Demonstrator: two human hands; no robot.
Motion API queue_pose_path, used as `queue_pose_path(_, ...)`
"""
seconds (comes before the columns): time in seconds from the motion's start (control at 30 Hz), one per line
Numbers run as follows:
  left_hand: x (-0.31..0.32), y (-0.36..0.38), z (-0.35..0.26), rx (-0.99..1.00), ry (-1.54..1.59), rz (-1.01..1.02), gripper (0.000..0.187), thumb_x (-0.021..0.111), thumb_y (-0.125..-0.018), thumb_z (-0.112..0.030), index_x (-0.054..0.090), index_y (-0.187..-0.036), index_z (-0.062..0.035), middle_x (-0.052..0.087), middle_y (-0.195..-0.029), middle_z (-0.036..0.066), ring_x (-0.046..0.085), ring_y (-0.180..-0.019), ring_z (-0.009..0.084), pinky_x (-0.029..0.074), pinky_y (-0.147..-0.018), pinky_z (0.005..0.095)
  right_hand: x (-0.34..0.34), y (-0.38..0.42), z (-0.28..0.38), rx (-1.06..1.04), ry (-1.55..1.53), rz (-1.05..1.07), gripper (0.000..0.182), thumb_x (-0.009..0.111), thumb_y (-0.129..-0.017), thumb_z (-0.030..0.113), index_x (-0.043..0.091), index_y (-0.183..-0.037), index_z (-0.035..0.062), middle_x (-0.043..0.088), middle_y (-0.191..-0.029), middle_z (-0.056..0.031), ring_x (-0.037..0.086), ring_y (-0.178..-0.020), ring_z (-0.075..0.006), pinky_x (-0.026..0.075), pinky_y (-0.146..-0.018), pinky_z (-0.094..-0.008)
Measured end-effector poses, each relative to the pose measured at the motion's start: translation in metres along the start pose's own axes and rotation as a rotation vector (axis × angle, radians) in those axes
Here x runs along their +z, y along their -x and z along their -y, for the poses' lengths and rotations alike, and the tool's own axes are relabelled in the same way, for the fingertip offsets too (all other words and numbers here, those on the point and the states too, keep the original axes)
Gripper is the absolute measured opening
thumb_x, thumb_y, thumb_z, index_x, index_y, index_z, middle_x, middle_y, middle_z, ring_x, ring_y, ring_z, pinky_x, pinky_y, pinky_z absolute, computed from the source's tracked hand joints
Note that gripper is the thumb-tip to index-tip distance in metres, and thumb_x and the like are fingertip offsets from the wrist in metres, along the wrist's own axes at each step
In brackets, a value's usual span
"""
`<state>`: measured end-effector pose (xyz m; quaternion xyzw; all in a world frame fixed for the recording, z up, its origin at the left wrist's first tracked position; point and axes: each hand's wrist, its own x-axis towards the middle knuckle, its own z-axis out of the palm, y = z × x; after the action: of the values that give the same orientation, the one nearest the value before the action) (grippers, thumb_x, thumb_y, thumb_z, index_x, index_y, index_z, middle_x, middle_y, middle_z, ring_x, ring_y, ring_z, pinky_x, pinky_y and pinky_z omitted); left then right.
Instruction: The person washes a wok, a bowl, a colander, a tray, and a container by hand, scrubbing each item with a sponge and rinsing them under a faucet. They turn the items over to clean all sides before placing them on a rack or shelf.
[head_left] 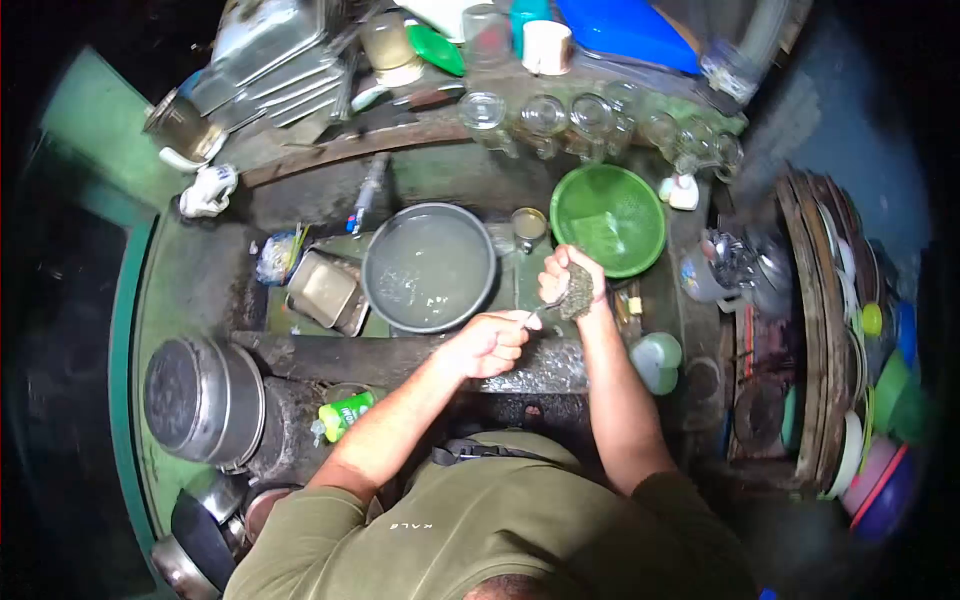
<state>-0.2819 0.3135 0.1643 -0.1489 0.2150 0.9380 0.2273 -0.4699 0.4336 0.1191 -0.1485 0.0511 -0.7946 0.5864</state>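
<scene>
My left hand (487,345) is closed on the handle of a thin metal utensil, just right of and below a grey basin (430,268) of cloudy water. My right hand (580,278), fingers curled, grips a grey-brown scouring pad (578,292) and touches the utensil's far end; what shape that end has is hidden. Beyond my right hand sits a green basin (608,220) with water in it. A small metal cup (528,226) stands between the two basins.
Glass mugs (543,118) line the ledge at the back. Rectangular metal trays (327,287) lie left of the grey basin. A large pot (203,400) stands at the left, a green detergent pack (345,413) near my left forearm, and a plate rack (815,330) at the right.
</scene>
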Motion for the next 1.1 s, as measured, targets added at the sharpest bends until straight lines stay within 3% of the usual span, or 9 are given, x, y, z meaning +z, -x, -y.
queue_pose_path(0.1,0.0,0.007,-0.005,0.127,-0.061,-0.086,0.017,0.051,-0.093,-0.007,0.055,-0.109,-0.0053,0.032,-0.059,-0.007,0.025,-0.041,0.0033,0.022,-0.032,0.0199,0.031,-0.006,-0.025,-0.096,-0.08,-0.312,0.031,0.044,-0.096,0.033,0.056,-0.092,0.0051,0.046,-0.072,-0.0067,0.042,-0.062,-0.0187,0.042,-0.061,-0.0361)
queue_pose_path(0.27,0.006,0.021,-0.003,0.096,-0.373,-0.184,0.019,0.039,-0.101,-0.016,0.055,-0.107,-0.0069,0.035,-0.061,-0.005,0.027,-0.041,0.0058,0.022,-0.033,0.0214,0.004,-0.011,-0.015,-0.074,0.064,0.006,0.035,0.039,-0.1,0.035,0.051,-0.085,0.0065,0.046,-0.069,-0.004,0.044,-0.062,-0.0188,0.042,-0.064,-0.0386)
queue_pose_path(0.4,-0.014,0.0,0.006,0.38,-0.804,-0.519,0.022,0.035,-0.103,-0.018,0.054,-0.106,-0.0075,0.038,-0.064,-0.004,0.033,-0.047,0.0063,0.032,-0.041,0.0233,0.016,-0.04,-0.041,-0.215,0.07,-0.439,0.034,0.043,-0.099,0.031,0.057,-0.109,0.0015,0.061,-0.083,-0.0121,0.06,-0.077,-0.0254,0.05,-0.076,-0.0405)
queue_pose_path(0.47,-0.053,-0.03,0.002,0.831,-1.395,-0.766,0.02,0.04,-0.1,-0.013,0.055,-0.104,-0.0005,0.063,-0.085,0.017,0.064,-0.084,0.0321,0.05,-0.075,0.042,0.024,-0.041,-0.08,-0.138,0.484,-0.626,0.027,0.049,-0.097,0.025,0.058,-0.104,0.0002,0.062,-0.082,-0.0118,0.061,-0.075,-0.0256,0.051,-0.078,-0.0431)
queue_pose_path(0.6,-0.039,0.014,-0.028,0.152,-1.832,-0.446,0.027,0.042,-0.097,-0.02,0.056,-0.108,0.001,0.061,-0.104,0.026,0.061,-0.099,0.0393,0.049,-0.084,0.0466,0.03,-0.051,-0.084,0.031,0.646,-0.79,0.017,0.055,-0.094,0.017,0.057,-0.085,0.0031,0.058,-0.074,-0.0078,0.059,-0.067,-0.0201,0.054,-0.067,-0.0405)
queue_pose_path(0.77,-0.088,0.003,-0.032,0.644,-0.616,-0.553,0.035,0.044,-0.1,-0.031,0.062,-0.085,-0.0049,0.054,-0.067,-0.001,0.053,-0.063,0.0097,0.044,-0.052,0.0288,0.008,-0.072,-0.081,0.41,1.281,-0.605,0.009,0.057,-0.084,0.011,0.061,-0.08,0.0032,0.054,-0.062,-0.0031,0.053,-0.049,-0.0181,0.048,-0.043,-0.0351)
queue_pose_path(0.9,-0.131,-0.011,-0.067,0.645,-0.63,-0.653,0.031,0.044,-0.101,-0.027,0.063,-0.092,-0.0038,0.063,-0.079,0.004,0.056,-0.066,0.0105,0.048,-0.058,0.0274,0.011,-0.097,-0.128,0.508,1.007,-0.726,0.011,0.06,-0.081,0.012,0.063,-0.075,0.0033,0.059,-0.067,-0.0062,0.056,-0.053,-0.0202,0.043,-0.044,-0.0343)
queue_pose_path(0.93,-0.143,-0.021,-0.071,1.007,-0.413,-0.551,0.033,0.041,-0.102,-0.028,0.062,-0.094,-0.0035,0.065,-0.08,0.007,0.058,-0.06,0.0142,0.05,-0.054,0.0302,0.011,-0.101,-0.129,0.628,0.979,-0.661,0.012,0.06,-0.081,0.013,0.063,-0.075,0.0037,0.059,-0.068,-0.006,0.056,-0.053,-0.0203,0.042,-0.045,-0.0347)
queue_pose_path(1.1,-0.245,-0.022,-0.1,0.707,0.221,-0.789,0.025,0.046,-0.098,-0.026,0.058,-0.105,-0.0046,0.059,-0.078,0.008,0.06,-0.069,0.0198,0.055,-0.059,0.0426,0.024,-0.082,-0.151,0.88,1.466,-0.876,0.025,0.061,-0.09,0.025,0.066,-0.081,0.002,0.054,-0.061,-0.004,0.042,-0.051,-0.0145,0.031,-0.042,-0.0357)
